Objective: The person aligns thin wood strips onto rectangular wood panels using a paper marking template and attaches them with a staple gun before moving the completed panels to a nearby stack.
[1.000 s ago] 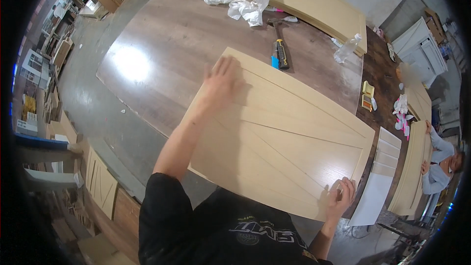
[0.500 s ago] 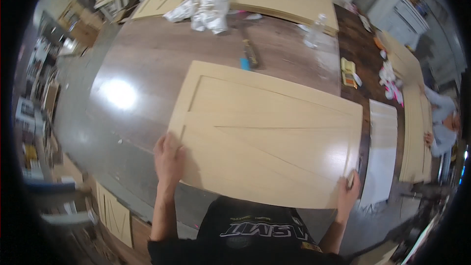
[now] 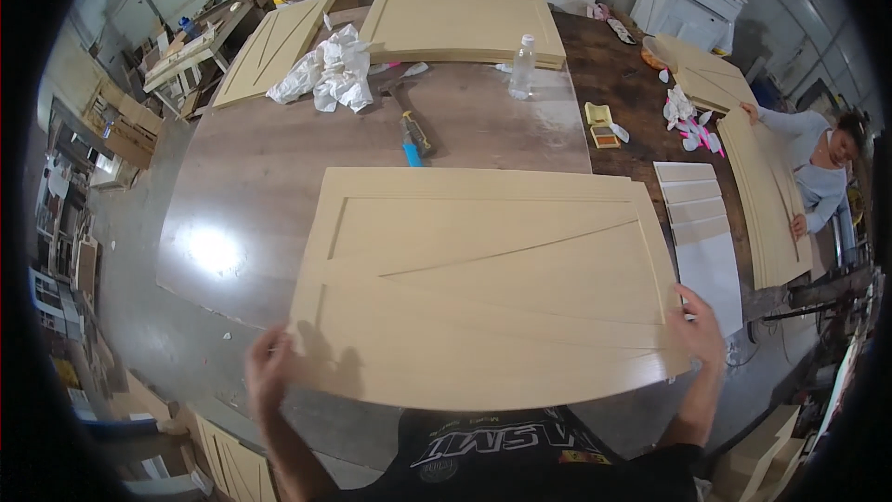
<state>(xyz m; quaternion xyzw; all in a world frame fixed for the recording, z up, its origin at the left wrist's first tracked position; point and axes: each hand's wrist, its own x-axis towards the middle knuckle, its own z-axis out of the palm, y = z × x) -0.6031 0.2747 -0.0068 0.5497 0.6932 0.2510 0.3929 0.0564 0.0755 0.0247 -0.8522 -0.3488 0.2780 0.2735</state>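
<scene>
A large pale wooden door panel [image 3: 483, 279] with a routed frame and diagonal grooves lies flat on the brown table [image 3: 251, 186], its near edge hanging over the table's front. My left hand [image 3: 269, 372] is blurred at the panel's near left corner, touching its edge. My right hand [image 3: 699, 327] grips the near right corner, fingers on top.
Beyond the panel lie a blue-handled tool [image 3: 412, 138], crumpled white plastic [image 3: 327, 72], a clear bottle [image 3: 524, 65] and more panels [image 3: 462, 26]. White boards [image 3: 701, 232] sit to the right. Another person [image 3: 818, 167] handles a stack of panels [image 3: 762, 195] at far right.
The panel has swung round to lie square with the table's near edge. My left hand slid from its far side down to the near left corner; the right hand stayed on the right corner.
</scene>
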